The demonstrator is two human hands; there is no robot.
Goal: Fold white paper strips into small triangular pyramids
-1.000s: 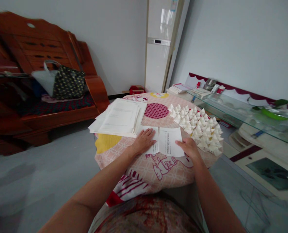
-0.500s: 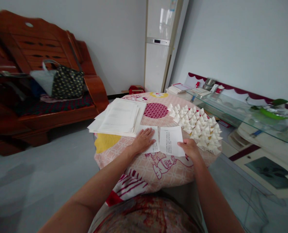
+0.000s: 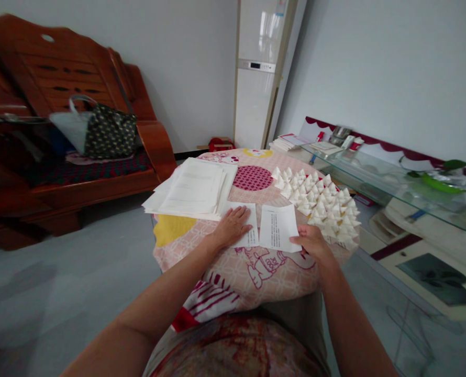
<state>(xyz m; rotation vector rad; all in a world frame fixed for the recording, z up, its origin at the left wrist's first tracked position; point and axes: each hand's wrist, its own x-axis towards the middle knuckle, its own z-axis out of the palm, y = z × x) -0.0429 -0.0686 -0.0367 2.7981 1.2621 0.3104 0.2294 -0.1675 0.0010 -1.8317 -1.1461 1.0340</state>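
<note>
My left hand lies flat, fingers stretched out, on a printed paper sheet on the table. Between the thumb and fingers of my right hand is the right edge of a second printed sheet. A narrow gap separates the two sheets. Left of my left hand is a stack of white paper, partly printed. Past my right hand stand rows of folded white paper pieces with pointed tips.
The round table has a pink patterned tablecloth. To the right is a glass-topped cabinet with a plant in a green bowl. A wooden bench with bags stands left. A tall white appliance is behind.
My right hand has moved slightly to the right with its sheet, widening the gap between the two sheets. My left hand stays in place.
</note>
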